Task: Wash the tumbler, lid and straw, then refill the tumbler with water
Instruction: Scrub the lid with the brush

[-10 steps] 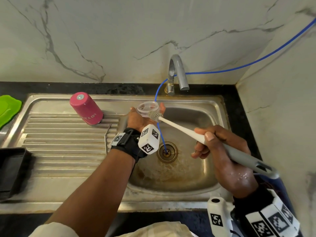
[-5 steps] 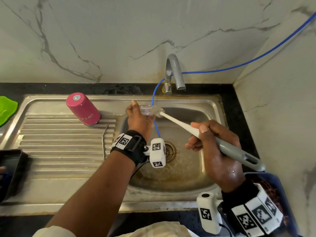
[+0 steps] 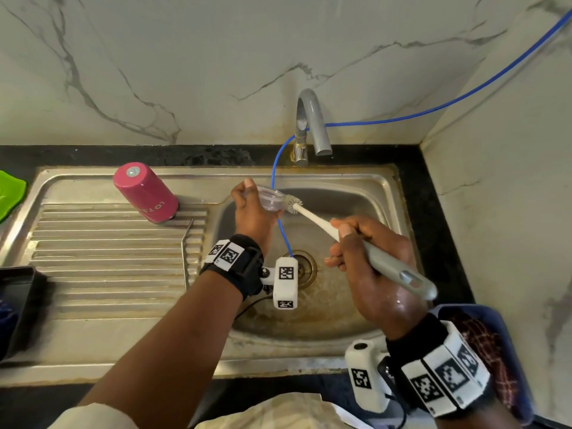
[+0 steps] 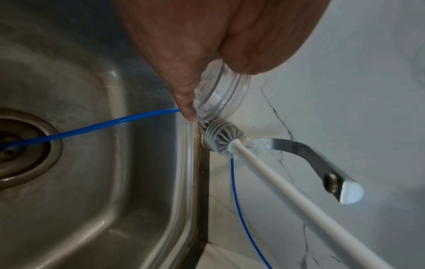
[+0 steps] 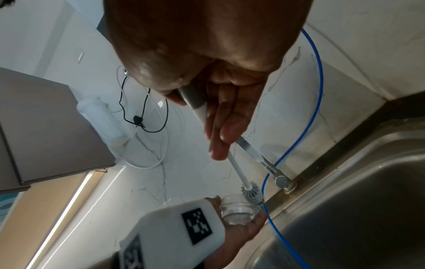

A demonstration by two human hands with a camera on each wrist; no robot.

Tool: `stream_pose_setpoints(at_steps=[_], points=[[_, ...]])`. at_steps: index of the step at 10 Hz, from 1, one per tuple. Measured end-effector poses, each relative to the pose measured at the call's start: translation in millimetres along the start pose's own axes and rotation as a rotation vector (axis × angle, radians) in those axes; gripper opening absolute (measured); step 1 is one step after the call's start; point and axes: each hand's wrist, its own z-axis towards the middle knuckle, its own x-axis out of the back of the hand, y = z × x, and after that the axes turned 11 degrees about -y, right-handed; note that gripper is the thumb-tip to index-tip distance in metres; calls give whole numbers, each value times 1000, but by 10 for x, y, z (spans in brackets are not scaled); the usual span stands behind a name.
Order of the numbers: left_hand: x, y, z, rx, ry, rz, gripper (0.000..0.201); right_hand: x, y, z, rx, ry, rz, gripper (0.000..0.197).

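Note:
My left hand (image 3: 252, 205) grips the clear plastic lid (image 3: 270, 199) over the back left of the sink basin (image 3: 356, 205); the lid (image 4: 220, 96) shows edge-on between thumb and fingers in the left wrist view. My right hand (image 3: 365, 258) holds a white-and-grey bottle brush (image 3: 349, 239), and its bristle head (image 3: 292, 204) touches the lid's rim (image 5: 239, 209). The pink tumbler (image 3: 145, 191) stands upside down on the drainboard at the left. A bent metal straw (image 3: 185, 252) lies on the drainboard's right edge.
The tap (image 3: 309, 125) stands behind the basin with no water running. A blue tube (image 3: 283, 230) runs from the wall down into the drain (image 3: 301, 267). A green item (image 3: 10, 193) and a black tray (image 3: 15, 301) sit at the far left, and a blue basket (image 3: 483, 345) sits at the lower right.
My left hand has turned over, tilting the lid from mouth-up toward edge-on. The brush head has stayed against the lid while both hands shifted slightly.

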Motion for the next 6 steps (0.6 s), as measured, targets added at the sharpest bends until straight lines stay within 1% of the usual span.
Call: stream_pose_setpoints(at_steps=[1,2,3,4,5,6], points=[[-76,5,-38,61,-20,-294,56,8,80,72,-32,4,2,24],[-42,80,-27,89,-29,-292,74,33,5,45,-17,-11,13,22],[25,132,14,116,3,-360,56,37,-56,-34,20,-47,9,20],[-12,78,22,121,-66,-389,52,21,23,-12,1,-34,-30,20],[15,27,49,141,-121,-403,44,48,87,60,-66,25,23,23],[116,80,54,138,-196,-454,69,156,84,76,-108,80,113,25]])
